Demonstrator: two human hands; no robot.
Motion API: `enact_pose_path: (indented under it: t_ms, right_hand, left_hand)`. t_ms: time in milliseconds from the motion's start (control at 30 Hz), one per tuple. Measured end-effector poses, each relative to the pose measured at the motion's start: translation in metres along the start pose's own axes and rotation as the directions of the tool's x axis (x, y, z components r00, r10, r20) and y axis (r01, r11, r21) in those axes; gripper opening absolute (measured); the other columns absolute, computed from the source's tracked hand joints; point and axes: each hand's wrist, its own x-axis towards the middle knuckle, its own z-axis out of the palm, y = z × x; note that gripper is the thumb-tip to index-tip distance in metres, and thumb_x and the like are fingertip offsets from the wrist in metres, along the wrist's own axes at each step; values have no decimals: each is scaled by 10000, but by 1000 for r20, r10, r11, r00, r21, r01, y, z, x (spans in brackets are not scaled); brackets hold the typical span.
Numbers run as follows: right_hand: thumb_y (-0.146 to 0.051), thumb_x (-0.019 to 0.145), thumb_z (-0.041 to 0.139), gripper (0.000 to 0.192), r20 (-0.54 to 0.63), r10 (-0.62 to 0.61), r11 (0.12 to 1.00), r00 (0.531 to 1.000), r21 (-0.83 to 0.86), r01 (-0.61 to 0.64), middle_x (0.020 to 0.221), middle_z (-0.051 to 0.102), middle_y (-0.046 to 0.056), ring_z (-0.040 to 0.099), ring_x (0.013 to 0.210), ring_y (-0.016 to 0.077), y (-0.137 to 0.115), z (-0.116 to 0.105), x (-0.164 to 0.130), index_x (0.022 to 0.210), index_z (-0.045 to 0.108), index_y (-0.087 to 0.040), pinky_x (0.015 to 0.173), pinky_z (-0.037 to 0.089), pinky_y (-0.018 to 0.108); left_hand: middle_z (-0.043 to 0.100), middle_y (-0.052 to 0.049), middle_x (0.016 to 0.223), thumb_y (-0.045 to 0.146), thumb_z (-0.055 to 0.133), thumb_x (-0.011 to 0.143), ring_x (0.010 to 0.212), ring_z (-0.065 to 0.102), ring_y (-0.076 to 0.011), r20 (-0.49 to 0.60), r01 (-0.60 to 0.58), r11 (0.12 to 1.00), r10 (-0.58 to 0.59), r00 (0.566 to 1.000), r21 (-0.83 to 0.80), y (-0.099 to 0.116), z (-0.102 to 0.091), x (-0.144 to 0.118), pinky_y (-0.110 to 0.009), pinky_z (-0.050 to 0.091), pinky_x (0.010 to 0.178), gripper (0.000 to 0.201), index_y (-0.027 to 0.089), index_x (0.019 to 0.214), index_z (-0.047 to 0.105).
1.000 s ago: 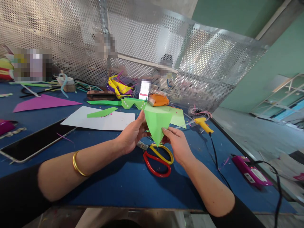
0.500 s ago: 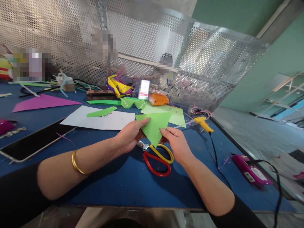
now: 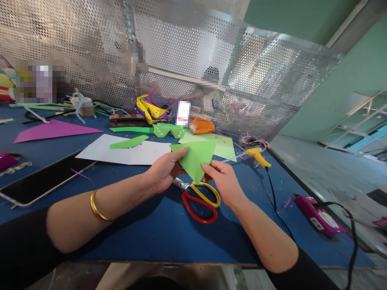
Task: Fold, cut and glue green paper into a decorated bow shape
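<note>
Between my two hands is a green paper triangle [image 3: 196,159], its point facing down toward me. My left hand [image 3: 165,171] pinches its left corner, thumb on top and fingers underneath. On its right lower edge, my right hand [image 3: 222,177] grips it the same way; the fingers behind the paper are partly hidden. Below the paper, scissors [image 3: 201,219] with one red and one yellow handle lie on the blue table [image 3: 169,241], their blades partly covered by my left hand. Green paper glasses [image 3: 169,130] with light dots rest beyond the triangle.
White paper [image 3: 145,155] with a green strip [image 3: 129,142] lies left of centre, near a black tablet-like panel [image 3: 45,177]. Purple paper [image 3: 57,131] is farther left. At right are a yellow glue gun [image 3: 258,156] and a magenta device [image 3: 319,213] with black cables. A perforated metal screen [image 3: 181,44] stands behind.
The green paper triangle and both hands have shifted very slightly, with the paper's lower tip looking a little more bent. The grip is the same, and the things on the table stay put.
</note>
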Motion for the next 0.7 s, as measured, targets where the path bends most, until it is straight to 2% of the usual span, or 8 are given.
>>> enact_pose_path:
  t_ms: [100, 200, 333, 467, 533, 633, 700]
  right_hand:
    - [-446, 736, 694, 308, 73, 63, 998, 995, -1, -63, 572, 619, -4, 524, 549, 117, 2, 1, 0, 609, 621, -175, 555, 419, 250]
    - [-446, 731, 686, 299, 73, 46, 999, 996, 21, -47, 572, 607, -13, 519, 551, 119, 1, 1, 0, 614, 612, -180, 567, 430, 258]
    - [-433, 743, 670, 292, -32, -17, 1000, 999, 5, 17, 547, 559, -33, 505, 537, 115, 1, 0, 1, 601, 595, -189, 548, 413, 252]
    - [-434, 733, 668, 277, -63, 0, 996, 998, 85, 6, 535, 567, -29, 502, 513, 118, 3, -1, 3, 618, 604, -190, 533, 406, 257]
    - [-429, 728, 671, 280, -86, -2, 996, 996, 94, 10, 519, 562, -28, 497, 504, 118, 3, -1, 4, 601, 597, -190, 527, 402, 257]
    - [-430, 737, 663, 293, -115, -14, 999, 993, 42, 19, 509, 547, -30, 492, 506, 116, 2, -1, 3, 586, 592, -189, 525, 396, 255]
    - [-432, 743, 663, 288, -112, -13, 1000, 994, 6, 14, 527, 551, -31, 493, 514, 116, 0, 0, 2, 602, 603, -188, 528, 399, 254]
  left_hand:
    - [750, -134, 945, 173, 571, 897, 716, 694, -192, -34, 27, 1000, -28, 999, -15, 1, 0, 0, -279, 584, 606, 170, 87, 992, 682]
    - [748, -127, 908, 192, 540, 914, 672, 678, -180, -24, 72, 997, -73, 997, -15, 1, 0, 0, -275, 563, 571, 194, 92, 1013, 674]
    - [749, -104, 954, 381, 545, 925, 717, 672, -177, 126, -11, 999, 5, 992, 45, 1, -5, 1, -254, 519, 560, 308, 151, 1077, 682]
    - [750, -142, 962, 734, 491, 808, 924, 667, -262, 297, -65, 994, 36, 954, 88, 1, -11, 2, -294, 516, 677, 671, 144, 1026, 725]
    - [747, -152, 979, 787, 480, 768, 993, 648, -287, 333, -102, 989, 62, 941, 105, 0, -12, 2, -310, 511, 715, 734, 143, 1012, 732]
    - [745, -131, 1005, 607, 678, 756, 977, 654, -259, 320, -174, 971, 113, 941, 167, -2, -11, 0, -296, 505, 723, 515, 158, 1001, 733]
    - [751, -119, 953, 398, 773, 737, 860, 672, -210, 237, -165, 961, 111, 965, 222, -3, -10, -1, -273, 508, 700, 319, 144, 927, 742]
